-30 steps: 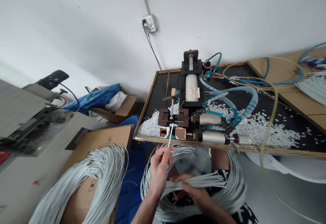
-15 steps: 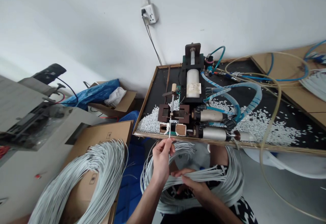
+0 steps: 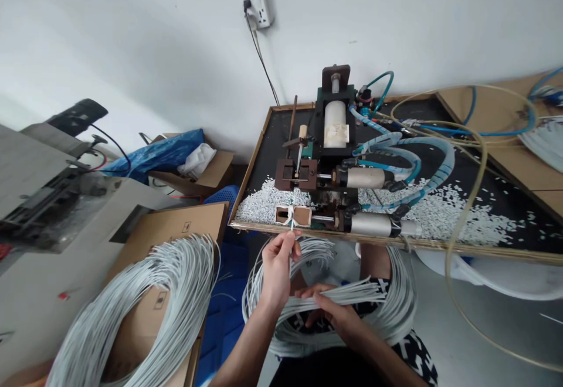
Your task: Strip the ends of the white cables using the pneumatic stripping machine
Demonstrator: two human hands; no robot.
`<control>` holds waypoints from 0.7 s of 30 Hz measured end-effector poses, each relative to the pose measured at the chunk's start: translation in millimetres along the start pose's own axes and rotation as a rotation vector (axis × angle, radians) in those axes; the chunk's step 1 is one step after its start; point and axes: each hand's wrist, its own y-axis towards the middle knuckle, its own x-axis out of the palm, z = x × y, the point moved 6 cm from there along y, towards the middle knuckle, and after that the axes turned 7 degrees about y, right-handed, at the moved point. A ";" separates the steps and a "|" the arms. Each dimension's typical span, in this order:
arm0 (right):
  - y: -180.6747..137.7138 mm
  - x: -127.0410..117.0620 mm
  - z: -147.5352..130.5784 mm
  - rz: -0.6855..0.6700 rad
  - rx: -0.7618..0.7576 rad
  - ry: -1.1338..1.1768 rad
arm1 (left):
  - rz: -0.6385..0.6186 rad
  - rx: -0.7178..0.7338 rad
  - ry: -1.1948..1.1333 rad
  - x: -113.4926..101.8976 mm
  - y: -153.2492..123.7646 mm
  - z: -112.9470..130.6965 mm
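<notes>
My left hand (image 3: 278, 258) pinches a single white cable (image 3: 292, 224) between thumb and fingers, just below the front edge of the bench. The cable's end runs up into the front clamp (image 3: 302, 216) of a pneumatic machine (image 3: 336, 123), whose padded jaws are closed around it. Behind that clamp is a second, dark brown clamp (image 3: 310, 175), also closed. Over my lap, my right hand (image 3: 329, 309) is wrapped round a bundle of cable ends (image 3: 352, 292) from a white cable coil (image 3: 398, 316). Some of its fingers are hidden beneath the bundle.
Short white offcuts (image 3: 457, 214) litter the black bench top (image 3: 264, 152). Blue air hoses (image 3: 444, 152) and a yellowish hose (image 3: 461, 228) loop at the right. On the left, another cable coil (image 3: 185, 281) lies on a cardboard box (image 3: 215, 217), beside a grey machine (image 3: 83, 246).
Both clamps' jaws have come together, the front pair onto the cable. The rear clamp has shifted back, away from the front one. Both hands keep their holds.
</notes>
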 end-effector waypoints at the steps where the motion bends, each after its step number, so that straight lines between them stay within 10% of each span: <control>1: 0.0 -0.1 0.4 -0.003 0.000 -0.002 | -0.002 0.001 -0.004 0.1 1.4 0.4; 11: -4.7 12.0 -6.9 -0.024 0.006 -0.039 | 0.077 0.281 0.239 -16.4 -29.3 15.6; 17: -14.8 27.7 -14.1 -0.060 0.034 -0.143 | -0.516 0.530 0.964 19.8 -37.7 16.9; 21: -19.1 30.7 -21.4 -0.053 0.057 -0.196 | -0.619 0.631 1.234 32.5 -29.0 30.5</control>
